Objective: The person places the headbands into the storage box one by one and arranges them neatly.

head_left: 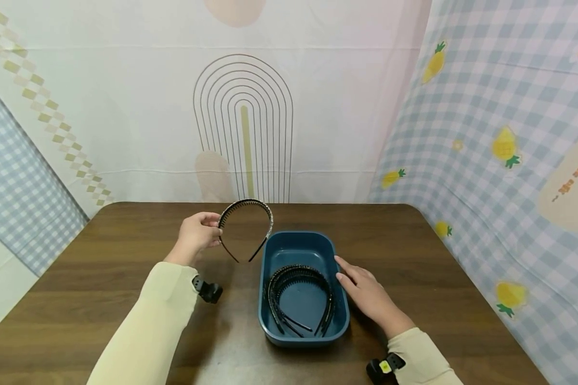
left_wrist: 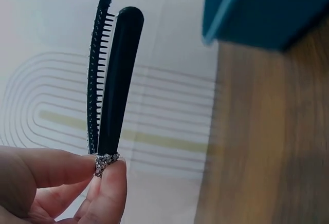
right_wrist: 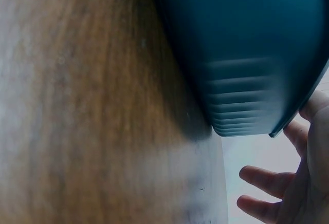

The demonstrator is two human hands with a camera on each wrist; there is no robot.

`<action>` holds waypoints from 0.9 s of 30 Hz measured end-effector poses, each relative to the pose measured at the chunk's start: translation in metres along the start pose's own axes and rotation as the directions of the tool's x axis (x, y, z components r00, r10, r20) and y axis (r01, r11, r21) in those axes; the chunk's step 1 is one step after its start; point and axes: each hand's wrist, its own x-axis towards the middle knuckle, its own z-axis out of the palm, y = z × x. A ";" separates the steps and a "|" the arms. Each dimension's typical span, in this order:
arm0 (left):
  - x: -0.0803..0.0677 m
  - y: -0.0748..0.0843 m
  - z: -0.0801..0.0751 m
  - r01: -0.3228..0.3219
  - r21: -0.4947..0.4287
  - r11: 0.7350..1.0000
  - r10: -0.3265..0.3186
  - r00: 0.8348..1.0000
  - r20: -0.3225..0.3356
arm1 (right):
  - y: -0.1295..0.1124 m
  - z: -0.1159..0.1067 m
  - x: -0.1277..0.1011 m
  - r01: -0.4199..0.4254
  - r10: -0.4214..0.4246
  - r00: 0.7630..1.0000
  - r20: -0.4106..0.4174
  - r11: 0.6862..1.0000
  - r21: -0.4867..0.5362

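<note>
My left hand (head_left: 198,233) pinches a black toothed headband (head_left: 246,224) with a rhinestone edge, held upright above the table just left of the blue tray (head_left: 302,334). In the left wrist view the fingertips (left_wrist: 105,183) pinch the headband (left_wrist: 110,80) at its sparkly rim. Inside the tray lie several black headbands (head_left: 298,294). My right hand (head_left: 368,297) rests with straight fingers against the tray's right rim. The right wrist view shows the tray's outer wall (right_wrist: 247,54) and my loosely spread fingers (right_wrist: 267,193) beside it.
The brown wooden table (head_left: 101,278) has patterned cloth backdrops (head_left: 486,133) standing close behind it and along both sides. Small black wrist cameras (head_left: 207,290) sit on both cream sleeves.
</note>
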 end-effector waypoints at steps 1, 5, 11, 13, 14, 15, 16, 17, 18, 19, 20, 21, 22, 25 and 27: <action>-0.002 0.001 0.003 -0.004 -0.013 1.000 0.004 1.000 0.000 | 0.000 0.000 0.000 0.000 0.000 1.000 0.000 1.000 0.001; -0.010 0.003 0.014 -0.011 -0.041 0.999 0.011 1.000 0.005 | 0.000 -0.001 0.000 -0.001 0.001 1.000 0.000 1.000 0.006; -0.021 0.004 0.028 -0.027 -0.058 0.998 0.028 0.999 0.020 | -0.001 0.000 0.000 -0.005 0.005 1.000 0.001 1.000 0.000; -0.025 0.005 0.033 -0.031 -0.057 0.998 0.033 0.999 0.029 | -0.001 0.000 0.001 -0.010 0.010 1.000 0.000 1.000 -0.001; -0.027 0.005 0.035 -0.033 -0.055 0.998 0.034 0.999 0.034 | -0.001 0.000 0.001 -0.013 0.013 1.000 0.000 1.000 -0.001; -0.029 0.005 0.037 -0.033 -0.054 0.998 0.035 0.999 0.040 | 0.000 0.000 0.001 -0.015 0.015 1.000 0.001 1.000 0.001; -0.031 0.005 0.039 -0.036 -0.054 0.998 0.038 0.998 0.047 | 0.000 0.001 0.001 -0.015 0.015 1.000 0.002 1.000 0.001; -0.033 0.006 0.042 -0.040 -0.056 0.998 0.042 0.998 0.052 | 0.000 0.001 0.001 -0.016 0.016 1.000 0.002 1.000 0.003; -0.035 0.006 0.044 -0.043 -0.057 0.997 0.046 0.997 0.059 | 0.000 0.001 0.002 -0.017 0.017 1.000 0.003 1.000 0.006; -0.037 0.007 0.046 -0.045 -0.058 0.997 0.049 0.997 0.067 | 0.001 0.001 0.002 -0.016 0.016 1.000 0.003 1.000 0.008; -0.039 0.007 0.048 -0.049 -0.054 0.997 0.053 0.996 0.074 | 0.001 0.001 0.002 -0.017 0.017 1.000 0.003 1.000 0.009; -0.040 0.007 0.050 -0.054 -0.053 0.997 0.058 0.995 0.079 | 0.001 0.001 0.002 -0.018 0.018 1.000 0.003 1.000 0.008; -0.042 0.008 0.052 -0.058 -0.050 0.997 0.062 0.995 0.085 | 0.001 0.001 0.002 -0.018 0.018 1.000 0.003 1.000 0.008; -0.046 0.008 0.056 -0.065 -0.029 0.997 0.067 0.993 0.094 | 0.001 0.001 0.003 -0.025 0.025 1.000 0.003 1.000 0.003; -0.049 0.008 0.059 -0.068 -0.026 0.997 0.070 0.993 0.100 | 0.001 0.001 0.003 -0.027 0.027 1.000 0.004 1.000 0.001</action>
